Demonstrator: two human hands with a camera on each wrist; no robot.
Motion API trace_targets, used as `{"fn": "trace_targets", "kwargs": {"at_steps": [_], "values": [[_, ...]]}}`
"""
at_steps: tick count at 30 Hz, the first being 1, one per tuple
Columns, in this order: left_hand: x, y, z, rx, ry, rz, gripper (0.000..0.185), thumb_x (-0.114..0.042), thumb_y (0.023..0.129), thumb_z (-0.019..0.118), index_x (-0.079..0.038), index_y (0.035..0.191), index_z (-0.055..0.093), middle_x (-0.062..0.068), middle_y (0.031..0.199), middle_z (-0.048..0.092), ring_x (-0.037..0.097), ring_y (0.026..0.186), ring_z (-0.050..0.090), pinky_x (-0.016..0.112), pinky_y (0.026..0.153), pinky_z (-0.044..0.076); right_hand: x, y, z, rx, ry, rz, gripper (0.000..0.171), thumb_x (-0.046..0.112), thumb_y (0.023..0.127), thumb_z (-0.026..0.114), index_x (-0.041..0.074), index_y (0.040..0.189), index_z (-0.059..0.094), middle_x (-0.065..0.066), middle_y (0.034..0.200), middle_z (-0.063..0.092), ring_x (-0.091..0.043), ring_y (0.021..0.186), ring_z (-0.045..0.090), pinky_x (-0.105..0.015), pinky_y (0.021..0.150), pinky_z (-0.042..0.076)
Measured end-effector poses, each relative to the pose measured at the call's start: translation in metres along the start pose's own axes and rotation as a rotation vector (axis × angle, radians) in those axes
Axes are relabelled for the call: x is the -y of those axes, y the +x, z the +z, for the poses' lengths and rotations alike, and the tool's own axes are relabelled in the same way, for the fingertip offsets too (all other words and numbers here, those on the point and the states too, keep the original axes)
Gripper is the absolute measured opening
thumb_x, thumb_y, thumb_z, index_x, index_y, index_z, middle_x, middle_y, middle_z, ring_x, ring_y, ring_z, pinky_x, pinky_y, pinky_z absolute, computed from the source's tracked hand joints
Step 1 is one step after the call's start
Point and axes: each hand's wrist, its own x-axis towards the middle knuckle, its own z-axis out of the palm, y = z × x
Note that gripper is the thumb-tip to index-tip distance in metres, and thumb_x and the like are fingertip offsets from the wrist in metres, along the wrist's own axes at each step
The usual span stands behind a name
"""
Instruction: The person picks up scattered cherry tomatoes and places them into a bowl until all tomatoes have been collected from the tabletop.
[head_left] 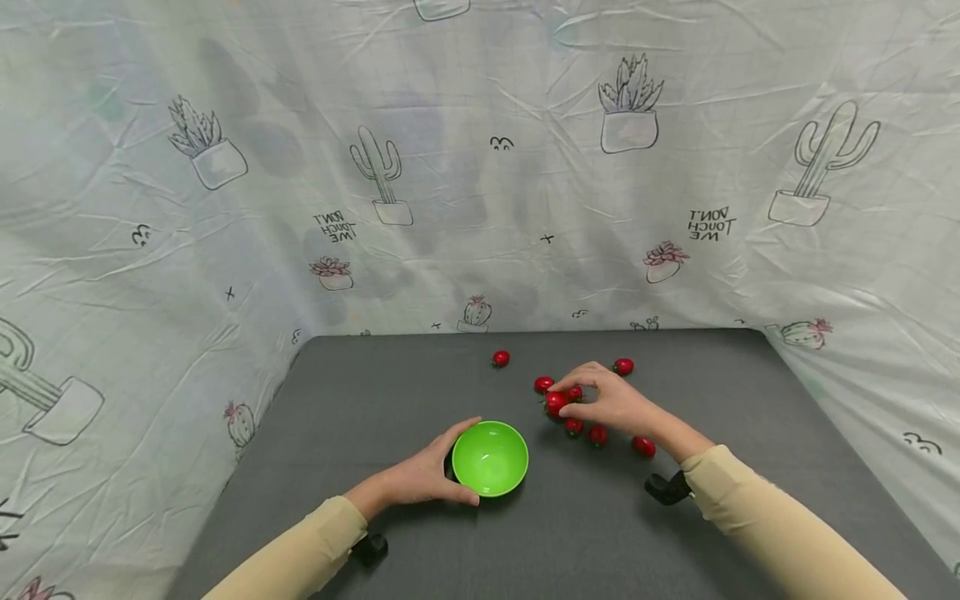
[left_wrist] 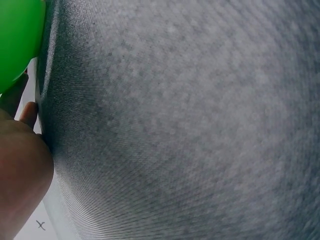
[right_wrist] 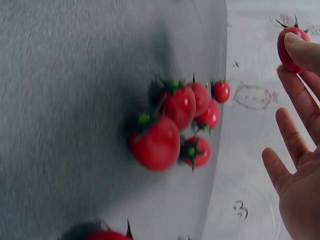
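A bright green bowl (head_left: 491,459) stands upright on the table, with nothing in it. My left hand (head_left: 422,473) holds it from the left, fingers at the far side and thumb at the near side. In the left wrist view only part of the bowl (left_wrist: 19,42) and the hand (left_wrist: 22,165) show. Between thumb and fingertips my right hand (head_left: 603,398) pinches a small red cherry tomato (head_left: 556,403). The right wrist view shows this tomato (right_wrist: 286,50) raised, its green stem end up. Below that hand several more cherry tomatoes (right_wrist: 159,142) lie in a loose cluster.
A dark grey cloth (head_left: 390,383) covers the table. One tomato (head_left: 500,358) lies apart at the back, another (head_left: 623,366) behind the right hand, and one (head_left: 643,447) beside the right wrist. A pale curtain (head_left: 480,183) with cactus drawings encloses the back and sides.
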Motion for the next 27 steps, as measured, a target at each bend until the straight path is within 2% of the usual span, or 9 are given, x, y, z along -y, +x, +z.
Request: {"fn": "trace_targets", "kwargs": {"at_steps": [4, 12, 18, 23, 27], "values": [[0.001, 0.0, 0.0, 0.001, 0.01, 0.006, 0.114, -0.042, 0.081, 0.088, -0.029, 0.166, 0.012, 0.002, 0.163, 0.022, 0.027, 0.146, 0.027, 0.055, 0.108, 0.034, 0.004, 0.004, 0.01, 0.017, -0.017, -0.027, 0.032, 0.036, 0.092, 0.079, 0.028, 0.123, 0.074, 0.006, 0.123, 0.063, -0.02, 0.12, 0.049, -0.058, 0.097, 0.045], [0.002, 0.0, -0.001, 0.008, 0.016, -0.007, 0.114, -0.044, 0.082, 0.087, -0.031, 0.166, 0.011, 0.004, 0.16, 0.025, 0.026, 0.143, 0.028, 0.054, 0.107, 0.034, 0.008, 0.011, 0.026, 0.061, -0.004, -0.041, 0.031, 0.037, 0.092, 0.079, 0.031, 0.122, 0.074, 0.006, 0.125, 0.06, -0.019, 0.12, 0.047, -0.058, 0.096, 0.044], [0.0, 0.001, 0.0, 0.014, 0.011, -0.022, 0.111, -0.042, 0.083, 0.086, -0.032, 0.165, 0.013, 0.004, 0.159, 0.026, 0.028, 0.142, 0.029, 0.056, 0.105, 0.035, 0.011, 0.016, 0.036, 0.09, -0.036, -0.06, 0.029, 0.038, 0.093, 0.078, 0.034, 0.121, 0.073, 0.011, 0.121, 0.061, -0.017, 0.119, 0.048, -0.056, 0.096, 0.046], [-0.001, 0.001, -0.001, 0.021, 0.014, -0.028, 0.11, -0.045, 0.083, 0.086, -0.034, 0.165, 0.013, 0.006, 0.16, 0.025, 0.03, 0.144, 0.028, 0.057, 0.106, 0.035, 0.018, 0.019, 0.042, 0.138, -0.014, -0.061, 0.027, 0.036, 0.091, 0.08, 0.037, 0.118, 0.073, 0.016, 0.117, 0.063, -0.015, 0.119, 0.046, -0.055, 0.094, 0.046], [0.0, 0.001, -0.001, 0.023, 0.014, -0.027, 0.107, -0.045, 0.084, 0.085, -0.039, 0.164, 0.014, 0.005, 0.16, 0.025, 0.029, 0.144, 0.027, 0.057, 0.106, 0.034, 0.021, 0.022, 0.048, 0.166, 0.0, -0.101, 0.026, 0.032, 0.091, 0.081, 0.037, 0.115, 0.074, 0.018, 0.116, 0.064, -0.014, 0.118, 0.046, -0.052, 0.093, 0.047]]}}
